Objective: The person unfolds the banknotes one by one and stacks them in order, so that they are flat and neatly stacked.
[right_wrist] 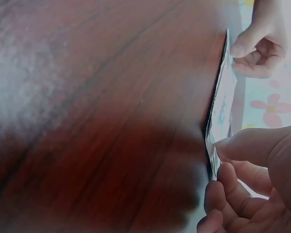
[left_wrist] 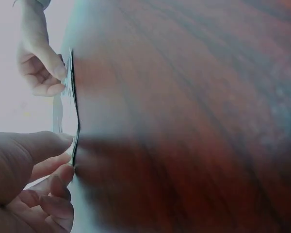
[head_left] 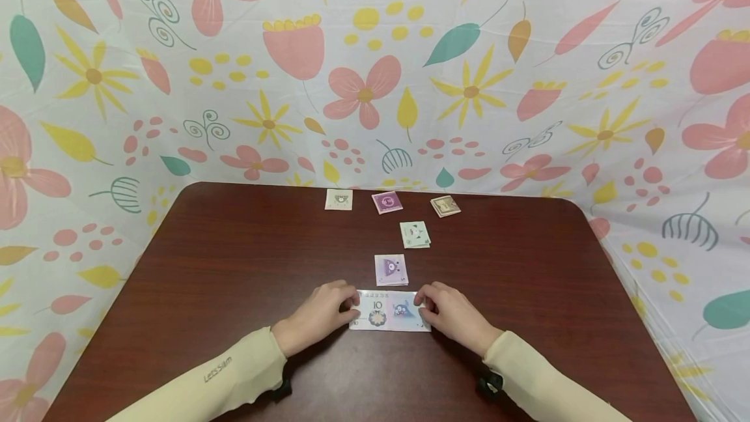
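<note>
A pale play banknote point(head_left: 404, 308) marked 10, with a blue cartoon monster on it, lies on the tabletop in front of the person. At its left end the left hand point(head_left: 323, 311) pinches the edge between thumb and fingers. The right hand point(head_left: 459, 314) grips the opposite end in the same way. In the right wrist view the banknote point(right_wrist: 222, 104) shows edge-on with a slight crease, low over the wood. The left wrist view also has the banknote's thin edge point(left_wrist: 70, 111) between both hands. Just beyond it lies a folded purple banknote point(head_left: 390, 269).
A folded greenish banknote point(head_left: 415, 234) lies farther out. Along the back edge are a folded grey-white note point(head_left: 339, 200), a purple note point(head_left: 387, 202) and a brown note point(head_left: 445, 206). The dark wooden table point(head_left: 246, 253) meets a flowered cloth point(head_left: 363, 38) behind and at both sides.
</note>
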`<action>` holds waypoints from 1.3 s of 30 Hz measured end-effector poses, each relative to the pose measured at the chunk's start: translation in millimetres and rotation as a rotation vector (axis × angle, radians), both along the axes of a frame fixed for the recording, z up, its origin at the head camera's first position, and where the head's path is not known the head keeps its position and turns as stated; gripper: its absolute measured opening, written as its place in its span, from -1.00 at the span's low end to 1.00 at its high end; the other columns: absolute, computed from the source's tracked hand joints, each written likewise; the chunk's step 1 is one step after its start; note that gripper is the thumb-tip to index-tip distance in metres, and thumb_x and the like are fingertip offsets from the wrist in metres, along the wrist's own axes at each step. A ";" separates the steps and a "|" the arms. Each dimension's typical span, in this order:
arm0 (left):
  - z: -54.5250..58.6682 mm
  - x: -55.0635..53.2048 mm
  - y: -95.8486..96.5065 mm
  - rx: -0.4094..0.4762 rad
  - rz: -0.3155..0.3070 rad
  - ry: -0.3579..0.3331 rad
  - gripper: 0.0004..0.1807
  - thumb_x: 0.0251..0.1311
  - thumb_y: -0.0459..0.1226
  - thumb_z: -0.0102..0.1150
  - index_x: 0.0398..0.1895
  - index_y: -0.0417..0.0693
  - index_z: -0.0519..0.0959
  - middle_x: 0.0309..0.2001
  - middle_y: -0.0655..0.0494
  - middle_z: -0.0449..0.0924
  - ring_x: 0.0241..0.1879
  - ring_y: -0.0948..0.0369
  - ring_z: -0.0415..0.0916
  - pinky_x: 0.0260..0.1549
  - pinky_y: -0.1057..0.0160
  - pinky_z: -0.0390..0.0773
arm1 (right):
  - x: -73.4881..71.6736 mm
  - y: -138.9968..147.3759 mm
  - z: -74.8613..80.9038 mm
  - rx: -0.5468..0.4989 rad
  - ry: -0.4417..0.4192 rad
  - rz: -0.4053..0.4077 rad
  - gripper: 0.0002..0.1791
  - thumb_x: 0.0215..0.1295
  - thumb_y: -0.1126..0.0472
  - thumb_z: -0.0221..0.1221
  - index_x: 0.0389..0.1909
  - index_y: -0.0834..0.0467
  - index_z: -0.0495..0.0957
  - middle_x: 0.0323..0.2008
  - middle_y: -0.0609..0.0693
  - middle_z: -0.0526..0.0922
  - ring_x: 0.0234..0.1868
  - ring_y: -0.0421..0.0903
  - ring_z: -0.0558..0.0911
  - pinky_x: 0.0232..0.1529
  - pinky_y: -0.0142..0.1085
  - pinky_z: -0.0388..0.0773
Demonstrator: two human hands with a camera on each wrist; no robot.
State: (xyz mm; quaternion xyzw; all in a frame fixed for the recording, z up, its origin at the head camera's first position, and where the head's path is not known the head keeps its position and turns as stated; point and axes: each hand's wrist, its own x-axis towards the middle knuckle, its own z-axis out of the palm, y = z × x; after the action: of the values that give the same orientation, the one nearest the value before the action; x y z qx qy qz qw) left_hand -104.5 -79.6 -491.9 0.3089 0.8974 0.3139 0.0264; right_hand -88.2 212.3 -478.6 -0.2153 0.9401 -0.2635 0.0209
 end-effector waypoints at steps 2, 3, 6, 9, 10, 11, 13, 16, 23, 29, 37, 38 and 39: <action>-0.7 0.6 -1.3 -0.003 -0.001 -0.008 -0.87 0.19 -0.35 0.48 -0.29 -0.08 0.66 -0.32 0.16 0.59 -0.29 0.26 0.60 -0.27 0.28 0.62 | -1.2 0.6 0.8 0.008 -0.002 0.009 -0.81 0.17 0.41 0.39 -0.31 0.07 0.65 -0.48 -0.22 0.43 -0.45 -0.32 0.41 -0.39 -0.38 0.42; -0.8 0.9 -1.8 -0.003 -0.002 -0.011 -0.86 0.19 -0.34 0.48 -0.28 -0.08 0.66 -0.30 0.16 0.59 -0.28 0.26 0.61 -0.26 0.28 0.62 | -1.9 0.7 1.4 0.010 -0.006 0.016 -0.81 0.18 0.41 0.38 -0.31 0.07 0.65 -0.47 -0.22 0.43 -0.45 -0.31 0.41 -0.39 -0.38 0.42; -0.9 1.3 -2.4 0.000 -0.005 -0.014 -0.86 0.20 -0.34 0.48 -0.26 -0.09 0.67 -0.28 0.14 0.59 -0.26 0.23 0.61 -0.24 0.26 0.63 | -6.3 1.2 3.2 0.003 -0.031 0.038 -0.84 0.21 0.39 0.38 -0.30 0.08 0.66 -0.46 -0.21 0.45 -0.43 -0.30 0.43 -0.38 -0.37 0.43; -1.4 1.3 -2.6 0.000 -0.006 -0.014 -0.86 0.22 -0.34 0.47 -0.25 -0.09 0.67 -0.27 0.13 0.60 -0.25 0.22 0.62 -0.22 0.25 0.63 | -14.3 0.7 4.5 -0.020 -0.072 0.036 -0.87 0.27 0.37 0.36 -0.27 0.09 0.67 -0.44 -0.20 0.48 -0.39 -0.27 0.45 -0.34 -0.36 0.45; -1.5 1.0 -2.5 -0.003 -0.008 -0.013 -0.86 0.22 -0.33 0.47 -0.24 -0.09 0.67 -0.26 0.13 0.60 -0.24 0.22 0.62 -0.22 0.25 0.63 | -18.1 0.7 4.9 -0.028 -0.083 0.029 -0.88 0.29 0.36 0.36 -0.26 0.09 0.68 -0.44 -0.19 0.49 -0.39 -0.26 0.46 -0.33 -0.35 0.46; -1.6 0.8 -2.5 -0.006 -0.008 -0.013 -0.86 0.23 -0.33 0.47 -0.24 -0.09 0.67 -0.26 0.13 0.59 -0.24 0.22 0.62 -0.22 0.25 0.63 | -22.0 0.4 5.3 -0.035 -0.095 0.019 -0.90 0.30 0.35 0.35 -0.24 0.10 0.68 -0.44 -0.19 0.50 -0.38 -0.25 0.46 -0.33 -0.35 0.46; -2.3 0.7 -2.7 -0.013 -0.006 -0.010 -0.86 0.23 -0.31 0.47 -0.23 -0.08 0.67 -0.26 0.15 0.59 -0.24 0.23 0.61 -0.22 0.26 0.63 | -30.8 -0.6 5.0 -0.047 -0.111 -0.002 -0.91 0.33 0.34 0.34 -0.22 0.10 0.67 -0.45 -0.18 0.51 -0.39 -0.24 0.46 -0.32 -0.34 0.46; -3.2 1.0 -3.2 -0.016 -0.004 -0.010 -0.86 0.22 -0.31 0.47 -0.24 -0.08 0.67 -0.26 0.16 0.59 -0.24 0.24 0.61 -0.22 0.26 0.63 | -43.9 -2.9 3.9 -0.049 -0.125 -0.036 -0.92 0.34 0.31 0.35 -0.20 0.10 0.66 -0.47 -0.17 0.51 -0.41 -0.23 0.45 -0.33 -0.33 0.44; -3.8 1.3 -3.0 -0.021 -0.001 -0.005 -0.85 0.22 -0.29 0.48 -0.25 -0.06 0.66 -0.26 0.18 0.58 -0.25 0.25 0.60 -0.23 0.26 0.62 | -67.2 -11.0 3.3 -0.047 -0.100 -0.079 -0.87 0.36 0.26 0.37 -0.13 0.14 0.66 -0.48 -0.14 0.53 -0.45 -0.21 0.44 -0.35 -0.30 0.41; -5.5 3.4 -1.2 -0.025 0.000 -0.007 -0.85 0.23 -0.28 0.48 -0.23 -0.06 0.67 -0.25 0.17 0.59 -0.25 0.25 0.60 -0.22 0.26 0.63 | -78.0 -14.0 -0.9 -0.031 -0.107 -0.104 -0.79 0.35 0.23 0.39 -0.05 0.14 0.64 -0.50 -0.13 0.53 -0.48 -0.19 0.44 -0.35 -0.27 0.41; -6.4 1.4 -3.7 -0.017 0.005 0.019 -0.86 0.23 -0.29 0.48 -0.23 -0.06 0.67 -0.26 0.17 0.59 -0.25 0.26 0.60 -0.21 0.26 0.63 | -86.1 -21.2 -2.7 0.002 -0.131 -0.112 -0.68 0.35 0.18 0.40 0.06 0.12 0.62 -0.49 -0.13 0.57 -0.48 -0.17 0.48 -0.34 -0.24 0.45; -6.3 1.2 -4.1 -0.019 0.006 0.017 -0.85 0.23 -0.28 0.48 -0.23 -0.06 0.67 -0.26 0.17 0.59 -0.25 0.26 0.60 -0.21 0.26 0.63 | -86.9 -22.0 -2.5 0.011 -0.133 -0.111 -0.68 0.34 0.18 0.40 0.06 0.12 0.62 -0.48 -0.13 0.57 -0.47 -0.17 0.48 -0.34 -0.24 0.45; -6.4 0.9 -4.5 -0.022 0.006 0.015 -0.85 0.23 -0.28 0.48 -0.23 -0.06 0.67 -0.26 0.18 0.59 -0.25 0.26 0.60 -0.21 0.25 0.63 | -87.6 -22.6 -2.7 0.019 -0.134 -0.109 -0.69 0.34 0.18 0.40 0.05 0.12 0.63 -0.48 -0.13 0.57 -0.47 -0.17 0.48 -0.34 -0.24 0.45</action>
State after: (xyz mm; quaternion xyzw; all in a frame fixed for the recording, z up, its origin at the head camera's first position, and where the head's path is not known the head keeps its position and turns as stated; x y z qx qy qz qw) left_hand -103.5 -84.0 -498.3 0.3082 0.9019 0.3018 0.0220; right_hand -175.8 189.7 -481.3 -0.1454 0.9494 -0.2690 0.0715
